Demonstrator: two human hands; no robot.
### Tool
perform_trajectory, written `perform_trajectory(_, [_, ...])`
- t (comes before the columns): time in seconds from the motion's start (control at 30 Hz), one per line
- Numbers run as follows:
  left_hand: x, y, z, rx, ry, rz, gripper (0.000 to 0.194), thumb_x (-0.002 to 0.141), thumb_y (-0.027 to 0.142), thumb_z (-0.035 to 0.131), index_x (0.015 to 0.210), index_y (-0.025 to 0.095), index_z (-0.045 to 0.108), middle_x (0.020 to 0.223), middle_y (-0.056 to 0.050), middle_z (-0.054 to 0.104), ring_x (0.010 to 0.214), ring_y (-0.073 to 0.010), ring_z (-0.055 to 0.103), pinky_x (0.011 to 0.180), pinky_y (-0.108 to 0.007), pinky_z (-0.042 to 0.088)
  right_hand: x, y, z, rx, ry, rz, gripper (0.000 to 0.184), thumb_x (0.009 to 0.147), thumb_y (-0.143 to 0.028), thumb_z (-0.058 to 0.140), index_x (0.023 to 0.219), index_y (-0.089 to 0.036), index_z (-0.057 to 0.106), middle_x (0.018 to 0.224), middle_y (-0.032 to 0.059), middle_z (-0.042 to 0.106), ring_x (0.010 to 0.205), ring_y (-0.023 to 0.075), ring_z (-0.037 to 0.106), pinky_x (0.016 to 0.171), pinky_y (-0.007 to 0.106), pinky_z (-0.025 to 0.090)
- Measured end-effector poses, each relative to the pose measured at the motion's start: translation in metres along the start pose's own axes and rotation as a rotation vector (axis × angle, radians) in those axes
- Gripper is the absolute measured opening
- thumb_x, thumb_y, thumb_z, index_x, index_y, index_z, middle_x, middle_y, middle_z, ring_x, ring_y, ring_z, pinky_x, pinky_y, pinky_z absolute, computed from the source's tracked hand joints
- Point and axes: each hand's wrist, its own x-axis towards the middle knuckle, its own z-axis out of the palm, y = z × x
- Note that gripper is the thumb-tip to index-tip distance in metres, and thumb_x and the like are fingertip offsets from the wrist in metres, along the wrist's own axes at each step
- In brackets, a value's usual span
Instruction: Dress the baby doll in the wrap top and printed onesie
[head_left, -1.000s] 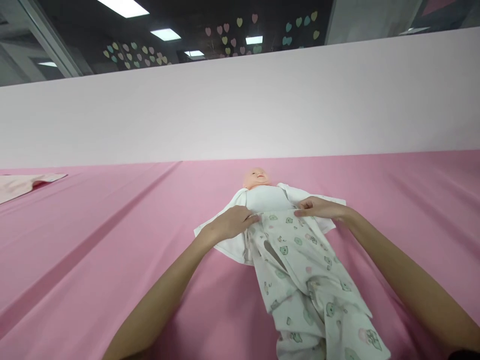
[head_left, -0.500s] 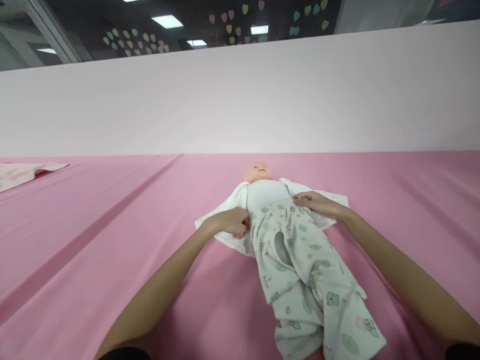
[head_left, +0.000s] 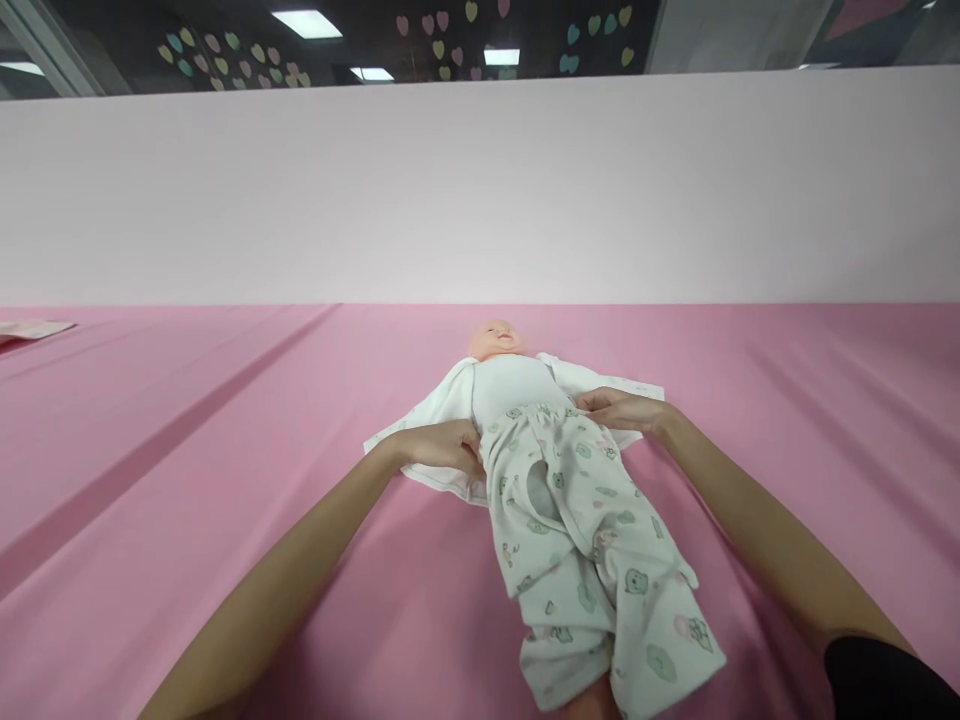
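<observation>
A baby doll lies on its back on the pink cloth, head pointing away from me. It wears white trousers printed with small green animals. An opened white top is spread flat beneath it. My left hand is closed on the trousers' waistband at the doll's left side. My right hand pinches the waistband on the other side. Both forearms reach in from the bottom edge.
The pink cloth covers the whole surface, with long creases running across on the left. A pale partition wall stands just behind it. A light pink garment lies at the far left edge.
Both hands have slid from the doll's belly out to its sides along the waistband, and the trousers sit a little higher. The view has shifted right, so the doll appears further left.
</observation>
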Motion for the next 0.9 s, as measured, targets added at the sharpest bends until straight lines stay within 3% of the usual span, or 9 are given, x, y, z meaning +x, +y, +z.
perform_trajectory(0.13, [-0.002,0.0,0.001,-0.169,0.094,0.068,0.011,0.064,0.023,0.06,0.057,0.015,0.063,0.059,0.002,0.057,0.065,-0.0126,0.052,0.067,-0.024,0.041,0.001,0.007,0.005,0.136,0.106,-0.082,0.032,0.07,-0.03,0.07,0.067,-0.016,0.041,0.066,-0.0033,0.044,0.06,0.0072,0.043,0.054,0.022,0.032])
perform_trajectory(0.27, [0.003,-0.004,0.008,-0.159,0.297,0.14,0.026,0.066,0.021,0.051,0.042,0.015,0.042,0.043,0.005,0.034,0.048,-0.0067,0.034,0.051,-0.022,0.031,0.007,0.019,0.013,0.286,0.284,-0.188,0.039,0.066,-0.03,0.072,0.064,-0.018,0.034,0.06,-0.0056,0.037,0.051,0.0055,0.034,0.048,0.021,0.027])
perform_trajectory(0.4, [0.006,-0.002,0.015,0.201,0.555,0.136,0.031,0.069,0.028,0.052,0.045,0.016,0.036,0.046,0.005,0.03,0.046,-0.0064,0.028,0.047,-0.023,0.025,0.016,0.028,0.023,0.414,0.471,-0.253,0.034,0.063,-0.026,0.072,0.07,-0.019,0.04,0.065,-0.0053,0.041,0.053,0.0059,0.035,0.05,0.021,0.031])
perform_trajectory(0.5, [0.006,0.001,0.012,0.612,0.727,0.139,0.026,0.07,0.024,0.049,0.049,0.018,0.036,0.049,0.003,0.039,0.05,-0.0101,0.037,0.053,-0.025,0.032,0.019,0.031,0.025,0.438,0.522,-0.233,0.028,0.064,-0.026,0.07,0.073,-0.02,0.044,0.068,-0.0045,0.045,0.056,0.0072,0.038,0.053,0.022,0.035])
perform_trajectory(0.63, [0.007,-0.006,-0.002,0.825,0.875,0.244,0.017,0.073,0.019,0.045,0.056,0.019,0.041,0.079,-0.007,0.061,0.08,-0.0183,0.055,0.08,-0.033,0.043,0.023,0.035,0.019,0.394,0.514,-0.2,0.025,0.063,-0.024,0.07,0.077,-0.021,0.049,0.072,-0.0034,0.051,0.06,0.0094,0.045,0.057,0.023,0.04])
perform_trajectory(0.73, [0.008,-0.019,-0.011,0.814,0.953,0.258,0.005,0.073,0.022,0.047,0.074,0.018,0.05,0.118,-0.011,0.055,0.111,-0.023,0.048,0.101,-0.042,0.033,0.026,0.035,0.015,0.308,0.474,-0.123,0.03,0.065,-0.026,0.07,0.09,-0.022,0.054,0.081,-0.001,0.058,0.069,0.0125,0.053,0.062,0.025,0.042])
perform_trajectory(0.8, [0.01,-0.028,-0.015,0.788,0.913,0.196,0.022,0.075,0.025,0.047,0.095,0.018,0.052,0.131,-0.011,0.045,0.124,-0.0251,0.038,0.106,-0.051,0.023,0.026,0.031,0.014,0.227,0.445,-0.05,0.033,0.067,-0.032,0.07,0.096,-0.022,0.055,0.084,0.0006,0.06,0.072,0.014,0.055,0.061,0.026,0.042])
perform_trajectory(0.9, [0.012,-0.039,-0.018,0.732,0.806,0.129,0.035,0.078,0.03,0.045,0.112,0.022,0.048,0.135,-0.009,0.043,0.13,-0.025,0.032,0.107,-0.056,0.018,0.024,0.021,0.014,0.156,0.486,0.011,0.029,0.069,-0.042,0.068,0.083,-0.019,0.057,0.077,0.0,0.059,0.067,0.0119,0.053,0.059,0.024,0.039])
